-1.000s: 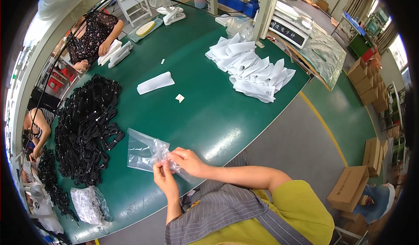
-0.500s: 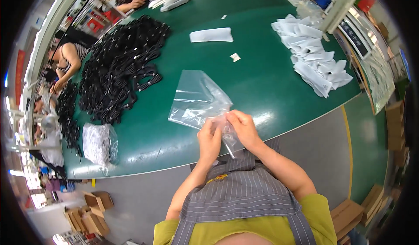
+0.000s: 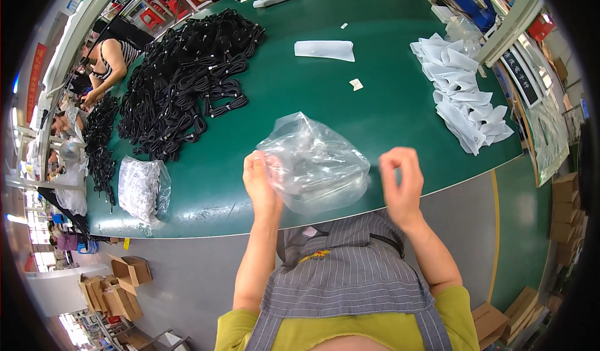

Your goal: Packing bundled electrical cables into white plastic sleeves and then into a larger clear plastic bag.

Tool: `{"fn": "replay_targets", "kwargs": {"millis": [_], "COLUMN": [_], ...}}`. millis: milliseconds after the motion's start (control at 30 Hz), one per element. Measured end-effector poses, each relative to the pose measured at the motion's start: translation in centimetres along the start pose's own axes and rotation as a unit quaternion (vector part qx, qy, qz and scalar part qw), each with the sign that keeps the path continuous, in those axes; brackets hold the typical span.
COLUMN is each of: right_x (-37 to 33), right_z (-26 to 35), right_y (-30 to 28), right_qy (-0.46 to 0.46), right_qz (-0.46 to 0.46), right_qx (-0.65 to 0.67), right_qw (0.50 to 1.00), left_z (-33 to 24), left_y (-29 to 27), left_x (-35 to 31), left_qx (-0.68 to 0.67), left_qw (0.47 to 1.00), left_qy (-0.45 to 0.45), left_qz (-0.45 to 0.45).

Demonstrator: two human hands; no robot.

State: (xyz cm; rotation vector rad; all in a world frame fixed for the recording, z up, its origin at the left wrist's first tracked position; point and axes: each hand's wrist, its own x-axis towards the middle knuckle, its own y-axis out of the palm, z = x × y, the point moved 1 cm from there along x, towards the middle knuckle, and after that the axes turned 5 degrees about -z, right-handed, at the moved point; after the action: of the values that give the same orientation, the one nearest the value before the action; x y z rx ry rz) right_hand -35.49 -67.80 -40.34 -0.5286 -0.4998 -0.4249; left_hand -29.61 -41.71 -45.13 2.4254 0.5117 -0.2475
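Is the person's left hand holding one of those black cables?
No: the left hand grips a clear plastic bag, while the black cables lie heaped on the green table.

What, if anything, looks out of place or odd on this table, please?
A pale scrap lies loose on the green table like litter, and one white pouch sits apart from the similar pile at right. The clear bag in the left hand is wrinkled, not visibly torn.

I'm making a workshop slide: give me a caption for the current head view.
Left hand holding a crinkled, clear plastic bag over a glossy green table, right hand beside it.
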Motion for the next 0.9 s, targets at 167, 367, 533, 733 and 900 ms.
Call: {"fn": "replay_targets", "kwargs": {"millis": [167, 367, 533, 733, 900], "right_x": [-0.6, 1.6, -0.8, 0.1, 12.5], "right_z": [2.8, 6.7, 2.7, 1.5, -4.4], "right_y": [6.4, 17.8, 21.8, 18.2, 11.3], "right_qy": [-0.164, 0.070, 0.004, -0.239, -0.113], "right_qz": [0.263, 0.550, 0.716, 0.652, 0.366], "right_qx": [0.004, 0.332, 0.213, -0.024, 0.045], "right_qw": [0.951, 0.763, 0.664, 0.719, 0.923], "left_z": [-2.9, -6.5, -9.0, -7.3, -8.6], "left_y": [6.8, 7.1, 5.5, 0.6, -5.4], "left_x": [-5.2, -12.8, -10.7, -1.7, -0.2], "left_qx": [0.300, 0.419, 0.325, 0.564, 0.671], "left_qw": [0.942, 0.804, 0.889, 0.777, 0.715], "left_qy": [0.079, 0.155, 0.129, 0.273, 0.195], "left_qz": [0.128, 0.393, 0.297, 0.056, -0.023]}}
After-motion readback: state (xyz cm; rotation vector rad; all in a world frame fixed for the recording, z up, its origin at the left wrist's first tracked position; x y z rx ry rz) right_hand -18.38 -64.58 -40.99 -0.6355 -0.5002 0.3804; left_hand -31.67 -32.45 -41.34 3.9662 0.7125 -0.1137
